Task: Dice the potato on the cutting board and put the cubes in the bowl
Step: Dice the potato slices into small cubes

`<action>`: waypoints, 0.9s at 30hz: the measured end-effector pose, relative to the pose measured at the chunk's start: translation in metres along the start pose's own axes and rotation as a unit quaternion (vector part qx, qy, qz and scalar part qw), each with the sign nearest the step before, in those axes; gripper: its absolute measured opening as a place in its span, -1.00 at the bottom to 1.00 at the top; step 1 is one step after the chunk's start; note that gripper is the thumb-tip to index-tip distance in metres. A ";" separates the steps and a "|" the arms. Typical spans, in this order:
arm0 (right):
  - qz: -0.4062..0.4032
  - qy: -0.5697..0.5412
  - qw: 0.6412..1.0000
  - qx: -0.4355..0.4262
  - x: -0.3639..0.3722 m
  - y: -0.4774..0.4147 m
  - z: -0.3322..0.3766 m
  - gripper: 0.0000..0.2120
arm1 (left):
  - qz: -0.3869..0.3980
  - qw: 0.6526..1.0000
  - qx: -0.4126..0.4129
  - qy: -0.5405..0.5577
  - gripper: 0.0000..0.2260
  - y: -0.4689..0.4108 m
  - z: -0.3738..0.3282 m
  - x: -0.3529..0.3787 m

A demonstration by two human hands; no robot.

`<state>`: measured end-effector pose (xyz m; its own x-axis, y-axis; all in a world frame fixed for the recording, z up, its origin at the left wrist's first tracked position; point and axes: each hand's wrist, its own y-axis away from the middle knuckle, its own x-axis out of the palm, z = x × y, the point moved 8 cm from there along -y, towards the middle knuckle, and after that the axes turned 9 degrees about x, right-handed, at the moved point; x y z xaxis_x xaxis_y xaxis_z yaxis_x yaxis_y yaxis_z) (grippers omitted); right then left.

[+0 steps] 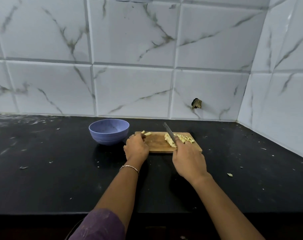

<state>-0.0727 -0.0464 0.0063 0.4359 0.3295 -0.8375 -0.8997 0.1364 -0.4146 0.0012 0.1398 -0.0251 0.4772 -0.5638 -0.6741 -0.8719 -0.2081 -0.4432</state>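
A wooden cutting board [157, 144] lies on the black counter. A heap of pale potato cubes [182, 138] covers its right part. A few potato sticks [147, 133] lie at its far left corner, held by the fingers of my left hand [136, 148]. My right hand [188, 160] grips the handle of a knife [169, 132], whose blade points up and away over the cube heap. An empty blue bowl [109, 134] stands just left of the board, close to my left hand.
The black counter [52, 170] carries small scraps and white specks, with one potato bit [230, 174] lying at the right. White marble-look tiled walls [130, 75] close off the back and the right side. The counter's front edge runs near my forearms.
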 end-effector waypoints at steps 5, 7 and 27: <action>0.024 -0.011 1.000 -0.005 0.005 -0.036 0.009 -0.51 | 0.003 1.000 -0.004 0.008 -0.71 -0.008 0.001 0.003; 0.032 -0.015 0.999 -0.008 0.012 -0.047 0.012 -0.49 | 0.001 1.000 0.003 0.013 -0.72 -0.008 0.001 0.004; -0.021 -0.034 0.998 -0.054 0.043 -0.082 0.025 -0.51 | 0.092 0.978 0.117 -0.144 -0.64 -0.058 -0.014 0.032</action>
<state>0.0192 -0.0205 0.0135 0.4669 0.3882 -0.7946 -0.8716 0.0503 -0.4876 0.0655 0.1220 -0.0129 0.3558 -0.3190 -0.8784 -0.9128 0.0831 -0.3999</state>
